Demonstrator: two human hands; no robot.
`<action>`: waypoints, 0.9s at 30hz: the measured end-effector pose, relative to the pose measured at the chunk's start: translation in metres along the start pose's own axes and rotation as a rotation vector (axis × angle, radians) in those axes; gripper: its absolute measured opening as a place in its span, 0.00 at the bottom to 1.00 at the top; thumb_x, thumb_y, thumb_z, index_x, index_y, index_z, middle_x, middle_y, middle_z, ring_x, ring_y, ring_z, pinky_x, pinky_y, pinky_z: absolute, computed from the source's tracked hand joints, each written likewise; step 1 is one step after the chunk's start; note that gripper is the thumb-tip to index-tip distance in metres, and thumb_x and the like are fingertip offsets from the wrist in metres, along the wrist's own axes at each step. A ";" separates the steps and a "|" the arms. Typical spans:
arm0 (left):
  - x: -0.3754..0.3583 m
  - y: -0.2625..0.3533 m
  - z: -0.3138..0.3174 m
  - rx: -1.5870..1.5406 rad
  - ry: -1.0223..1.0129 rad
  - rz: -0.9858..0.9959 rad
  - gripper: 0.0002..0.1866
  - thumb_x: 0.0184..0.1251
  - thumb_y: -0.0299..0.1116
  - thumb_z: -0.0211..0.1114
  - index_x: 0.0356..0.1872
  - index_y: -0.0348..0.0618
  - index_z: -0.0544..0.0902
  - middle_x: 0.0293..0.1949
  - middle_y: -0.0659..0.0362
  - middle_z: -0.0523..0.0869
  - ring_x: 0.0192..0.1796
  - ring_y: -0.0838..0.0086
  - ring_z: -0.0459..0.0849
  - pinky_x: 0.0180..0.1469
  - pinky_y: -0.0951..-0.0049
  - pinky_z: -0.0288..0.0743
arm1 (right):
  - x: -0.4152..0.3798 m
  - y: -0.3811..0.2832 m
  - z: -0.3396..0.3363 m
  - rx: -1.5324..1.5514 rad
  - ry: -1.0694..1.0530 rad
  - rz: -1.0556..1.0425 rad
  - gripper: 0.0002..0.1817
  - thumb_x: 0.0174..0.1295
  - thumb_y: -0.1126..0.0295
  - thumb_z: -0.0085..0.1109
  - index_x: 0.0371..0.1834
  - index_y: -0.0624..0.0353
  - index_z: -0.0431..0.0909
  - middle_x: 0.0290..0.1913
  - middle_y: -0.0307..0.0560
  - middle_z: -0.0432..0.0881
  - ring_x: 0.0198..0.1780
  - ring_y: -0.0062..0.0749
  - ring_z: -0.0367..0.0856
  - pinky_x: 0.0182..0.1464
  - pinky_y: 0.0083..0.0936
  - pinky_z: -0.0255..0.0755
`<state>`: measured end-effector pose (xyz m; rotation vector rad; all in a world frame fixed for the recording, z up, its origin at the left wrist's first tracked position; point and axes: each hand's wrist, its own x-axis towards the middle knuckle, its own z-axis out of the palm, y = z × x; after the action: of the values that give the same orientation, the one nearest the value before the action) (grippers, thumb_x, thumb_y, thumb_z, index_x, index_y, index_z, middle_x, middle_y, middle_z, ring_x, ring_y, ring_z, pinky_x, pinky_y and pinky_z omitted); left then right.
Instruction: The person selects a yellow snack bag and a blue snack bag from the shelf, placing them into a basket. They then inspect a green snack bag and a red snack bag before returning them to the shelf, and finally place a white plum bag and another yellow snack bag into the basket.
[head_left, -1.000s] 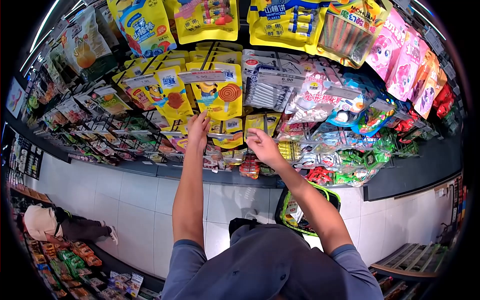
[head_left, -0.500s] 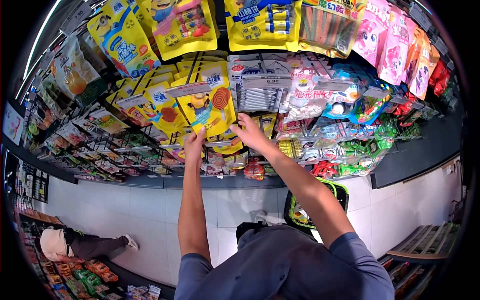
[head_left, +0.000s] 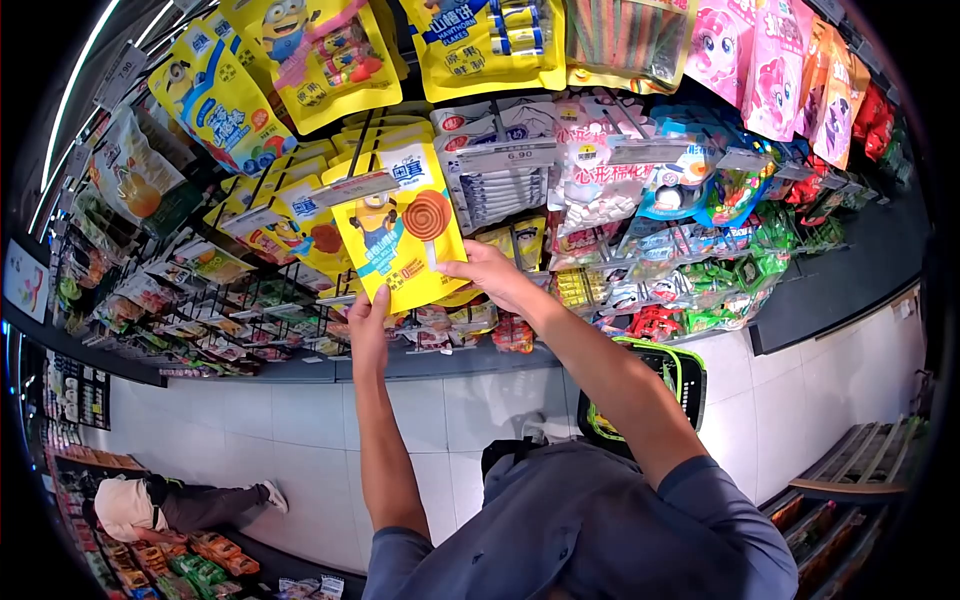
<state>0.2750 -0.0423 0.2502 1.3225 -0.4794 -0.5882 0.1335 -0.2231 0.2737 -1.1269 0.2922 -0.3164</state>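
Note:
A yellow candy pouch with a cartoon figure and a brown spiral lollipop on its front hangs tilted toward me, its upper part behind a price tag. My left hand pinches its lower left corner, thumb on the front and fingers hidden behind. At the lower right edge, my right hand grips the same pouch, thumb across the front near the lollipop stick. More yellow pouches hang just left of it, and a silvery-white bag hangs to its right.
Yellow hawthorn flake bags hang above, pink marshmallow bags to the right. A black basket with a green rim stands on the floor by my right arm. Another person is at a shelf at lower left.
The pouch has come lower and closer, swinging toward me. My right hand has gone from open fingers beside its edge to gripping it; my left hand keeps its corner.

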 end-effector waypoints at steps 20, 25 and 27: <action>-0.033 -0.002 -0.017 -0.153 -0.164 -0.046 0.32 0.62 0.35 0.62 0.65 0.33 0.62 0.58 0.49 0.75 0.58 0.61 0.78 0.59 0.60 0.74 | -0.095 0.013 0.019 -0.238 0.085 -0.157 0.21 0.52 0.65 0.70 0.46 0.65 0.77 0.39 0.43 0.84 0.42 0.23 0.81 0.45 0.23 0.74; -0.052 -0.014 0.007 -0.133 -0.124 -0.103 0.26 0.68 0.33 0.60 0.63 0.33 0.66 0.56 0.50 0.77 0.54 0.67 0.80 0.55 0.65 0.76 | -0.134 0.074 0.011 -0.230 0.120 -0.068 0.27 0.47 0.67 0.71 0.50 0.66 0.74 0.47 0.50 0.82 0.48 0.30 0.80 0.50 0.28 0.74; -0.061 -0.043 0.007 -0.123 -0.214 -0.177 0.21 0.65 0.28 0.64 0.57 0.32 0.72 0.51 0.54 0.81 0.49 0.71 0.82 0.53 0.70 0.77 | -0.157 0.099 0.004 -0.211 0.145 -0.042 0.27 0.47 0.68 0.70 0.52 0.66 0.74 0.49 0.50 0.81 0.50 0.30 0.80 0.52 0.28 0.73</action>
<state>0.2186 -0.0143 0.2095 1.1978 -0.4945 -0.8987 0.0008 -0.1188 0.1955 -1.3211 0.4379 -0.4129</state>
